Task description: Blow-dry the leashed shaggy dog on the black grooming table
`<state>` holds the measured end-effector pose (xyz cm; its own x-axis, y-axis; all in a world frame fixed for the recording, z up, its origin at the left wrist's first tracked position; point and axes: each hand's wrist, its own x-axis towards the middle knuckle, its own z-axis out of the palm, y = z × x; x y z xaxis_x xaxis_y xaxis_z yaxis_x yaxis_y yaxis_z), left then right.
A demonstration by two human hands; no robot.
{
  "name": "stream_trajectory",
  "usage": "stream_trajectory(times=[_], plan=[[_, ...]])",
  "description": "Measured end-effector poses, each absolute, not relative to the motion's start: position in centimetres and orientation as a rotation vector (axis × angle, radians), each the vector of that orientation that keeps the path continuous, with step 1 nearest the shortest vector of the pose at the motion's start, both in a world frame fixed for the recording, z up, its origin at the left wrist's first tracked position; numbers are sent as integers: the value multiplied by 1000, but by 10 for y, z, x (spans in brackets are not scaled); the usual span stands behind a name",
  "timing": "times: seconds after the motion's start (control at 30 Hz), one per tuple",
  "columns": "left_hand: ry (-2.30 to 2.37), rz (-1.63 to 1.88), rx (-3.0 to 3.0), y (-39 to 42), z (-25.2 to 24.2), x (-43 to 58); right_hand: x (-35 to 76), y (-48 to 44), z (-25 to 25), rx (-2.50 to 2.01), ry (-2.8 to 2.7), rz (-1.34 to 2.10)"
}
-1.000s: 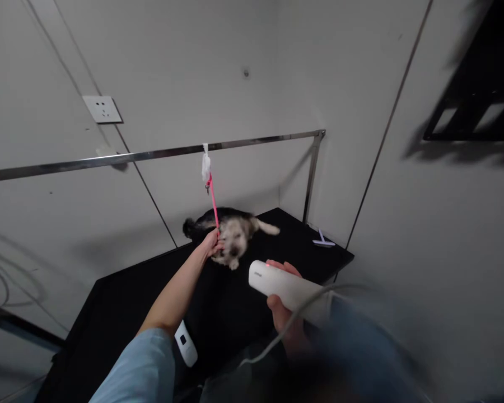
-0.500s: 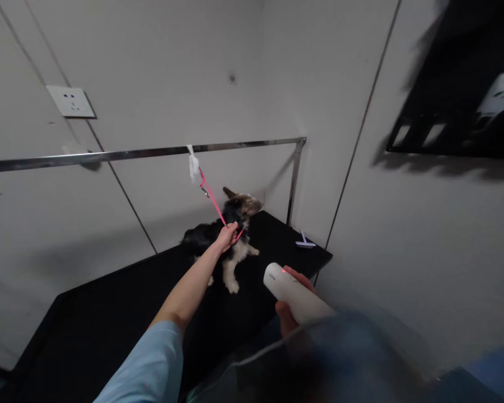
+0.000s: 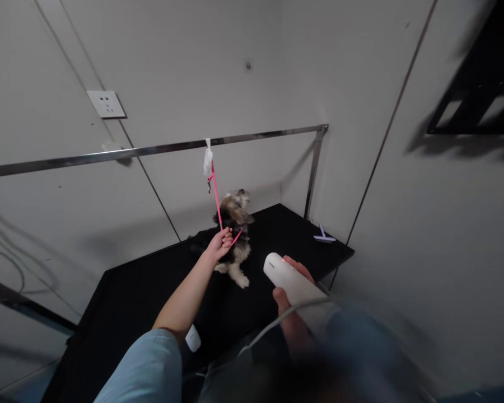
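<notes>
A black, tan and white dog (image 3: pixel 237 252) sits on the black tabletop (image 3: pixel 138 291), its muzzle raised toward the right. My left hand (image 3: pixel 222 244) is closed around a pink leash (image 3: pixel 217 198) close to the dog's neck. The upper end of that leash hangs from a white tie (image 3: pixel 208 159) on a metal rail. Nearer to me, my right hand (image 3: pixel 292 313) grips a white handheld device (image 3: pixel 289 282) with a rounded end and a small red light. Its kind is unclear. The device is apart from the dog, and its rear end is hidden in blur.
The metal rail (image 3: pixel 163 149) runs along the table's wall side to an upright post (image 3: pixel 314 173). A lilac T-shaped brush or comb (image 3: pixel 324 238) lies at the right corner. Beside my left forearm is a white object (image 3: pixel 192 338). A socket (image 3: pixel 107 104) and black rack (image 3: pixel 483 84) are wall-mounted.
The dog has turned its head away and upward. My view has shifted left, and a white object now shows beside my left forearm. Both hands keep their holds.
</notes>
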<state>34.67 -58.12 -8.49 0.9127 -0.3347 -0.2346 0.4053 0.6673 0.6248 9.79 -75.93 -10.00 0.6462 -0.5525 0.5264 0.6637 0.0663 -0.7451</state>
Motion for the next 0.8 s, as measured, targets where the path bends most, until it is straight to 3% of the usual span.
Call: stream_trajectory(times=[0.57,0.8], plan=[[197,-470,996,-576,-61,347,112,-750,-66,-1279,-299,-917],[109,-782,1268,-564,-40,345,138,-748,-69,-1184,-255,-868]])
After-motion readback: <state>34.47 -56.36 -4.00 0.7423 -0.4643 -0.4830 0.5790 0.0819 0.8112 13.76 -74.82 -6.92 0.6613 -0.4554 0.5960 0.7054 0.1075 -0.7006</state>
